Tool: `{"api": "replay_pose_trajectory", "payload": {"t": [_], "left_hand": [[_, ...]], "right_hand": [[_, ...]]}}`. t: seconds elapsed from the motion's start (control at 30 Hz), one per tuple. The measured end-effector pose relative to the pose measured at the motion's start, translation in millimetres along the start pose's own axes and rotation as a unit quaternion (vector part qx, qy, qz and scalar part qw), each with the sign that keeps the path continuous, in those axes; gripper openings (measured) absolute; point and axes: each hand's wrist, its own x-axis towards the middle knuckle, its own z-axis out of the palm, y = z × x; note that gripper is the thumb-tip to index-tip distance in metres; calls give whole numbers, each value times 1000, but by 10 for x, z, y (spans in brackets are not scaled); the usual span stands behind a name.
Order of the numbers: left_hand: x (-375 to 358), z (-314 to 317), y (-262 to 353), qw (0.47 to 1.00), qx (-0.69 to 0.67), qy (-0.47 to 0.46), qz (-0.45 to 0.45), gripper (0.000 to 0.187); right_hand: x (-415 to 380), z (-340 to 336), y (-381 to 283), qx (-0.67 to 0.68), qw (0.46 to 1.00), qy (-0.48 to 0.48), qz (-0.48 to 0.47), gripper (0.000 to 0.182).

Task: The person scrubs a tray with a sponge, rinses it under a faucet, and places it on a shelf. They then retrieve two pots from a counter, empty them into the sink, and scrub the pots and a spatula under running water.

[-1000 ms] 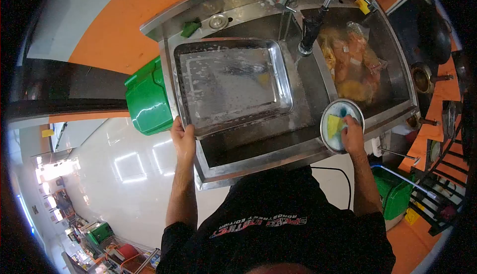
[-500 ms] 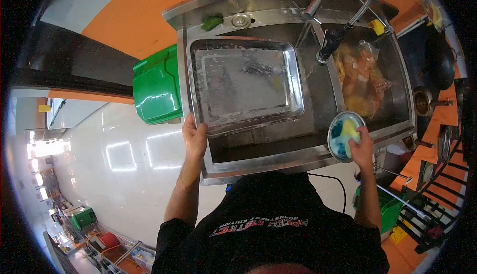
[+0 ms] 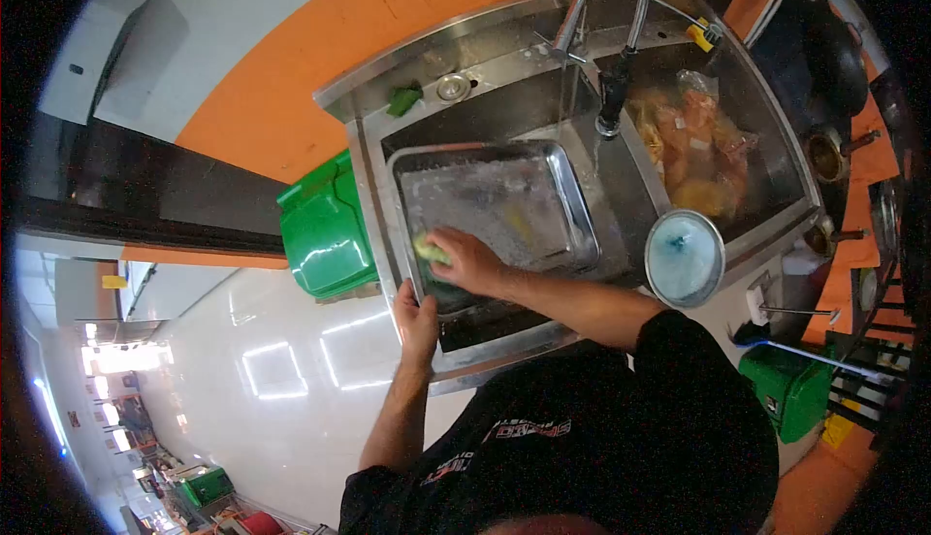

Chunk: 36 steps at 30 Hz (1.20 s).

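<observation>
My right hand [image 3: 467, 261] is closed around a yellow-green sponge [image 3: 431, 250], pressed to the left edge of a large metal tray [image 3: 485, 195]. The tray lies tilted in the left sink basin, its inside wet with streaks of suds. My left hand [image 3: 417, 322] grips the tray at its near left corner; the fingertips are partly hidden by the rim. A round metal bowl [image 3: 685, 258] of bluish soapy water rests on the front rim of the sink, right of my right forearm.
Bagged orange-brown food [image 3: 693, 147] lies in the right basin, beside the spray faucet [image 3: 611, 98]. A green scouring pad [image 3: 404, 99] and a drain strainer [image 3: 453, 88] sit on the back ledge. A green bin [image 3: 330, 234] stands left of the sink, another green bin [image 3: 790, 389] to the right.
My right hand has moved left with the sponge, from the bowl to the tray's left edge. The bowl now stands without a hand at it. My left hand stays at the tray's corner.
</observation>
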Motion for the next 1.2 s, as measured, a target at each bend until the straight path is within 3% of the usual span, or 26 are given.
{"api": "replay_pose_trajectory", "payload": {"t": [0.07,0.13,0.2,0.27,0.33,0.4,0.47,0.53,0.57,0.73,0.8,0.87,1.03,1.1,1.17,1.2], "left_hand": [[-117,-103,95,998,64,7,-8,23],[-202,-290,-4,997,71,-1,-43,23],[-223,-258,85,996,75,23,-36,23],[-231,-221,154,996,72,46,-32,23],[-210,-191,181,996,47,71,26,14],[-182,-225,216,996,34,77,36,14],[-118,-281,201,995,39,83,43,14],[-39,-249,142,996,9,82,43,15],[13,-220,104,995,-18,83,44,16],[299,-125,-387,994,-103,39,-5,38],[397,-80,-587,988,-150,34,-34,39],[485,78,-713,965,-252,30,-70,43],[597,318,-977,956,-277,14,-95,45],[610,378,-995,952,-292,26,-90,44],[598,408,-978,951,-296,23,-87,45],[589,403,-960,950,-301,23,-85,45]], "right_hand": [[360,91,504,-79,988,123,-47,40],[585,-125,842,-75,991,112,0,45],[596,-229,1304,-167,979,113,-2,46],[500,-475,1324,-79,987,107,89,46],[355,-661,1573,-314,927,90,185,45],[194,-934,1656,-322,920,81,209,43],[69,-1200,1510,-330,911,75,235,41],[-116,-1479,1108,-254,938,144,185,36],[-225,-1621,880,-231,936,158,213,36],[-1165,-2373,104,-225,921,234,216,28],[-1475,-2568,-294,-151,895,257,331,24],[-1803,-2699,-411,-165,892,251,338,24],[-2459,-2912,-212,-117,866,274,402,27],[-2525,-2926,-216,-289,853,161,405,28],[-2491,-2913,-292,-312,850,149,397,30],[-2444,-2897,-334,-434,814,144,358,32]]}}
